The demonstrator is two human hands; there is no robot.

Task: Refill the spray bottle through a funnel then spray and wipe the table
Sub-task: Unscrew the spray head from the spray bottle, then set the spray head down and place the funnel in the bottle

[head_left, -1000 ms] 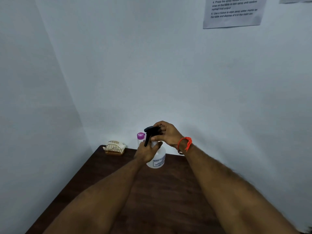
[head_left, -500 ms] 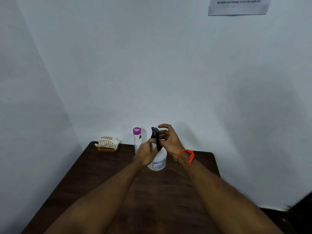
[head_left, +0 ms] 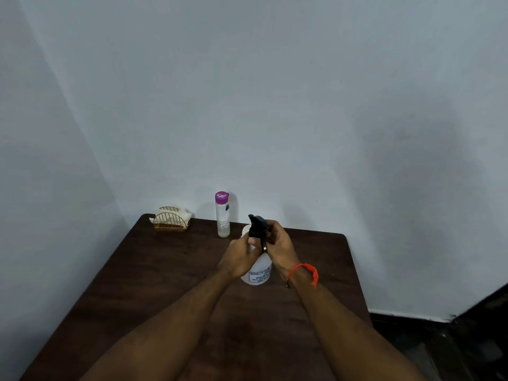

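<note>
Two hands grip the spray bottle point(head_left: 259, 273), its label partly reading "KISS".

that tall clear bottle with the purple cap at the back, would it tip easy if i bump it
Probably yes. The clear bottle is tall and narrow on a small base, so a sideways knock near its purple cap would likely topple it. It looks like thin plastic, so likely light; its fill level is unclear. Being round, it might roll across the table once down.
</note>
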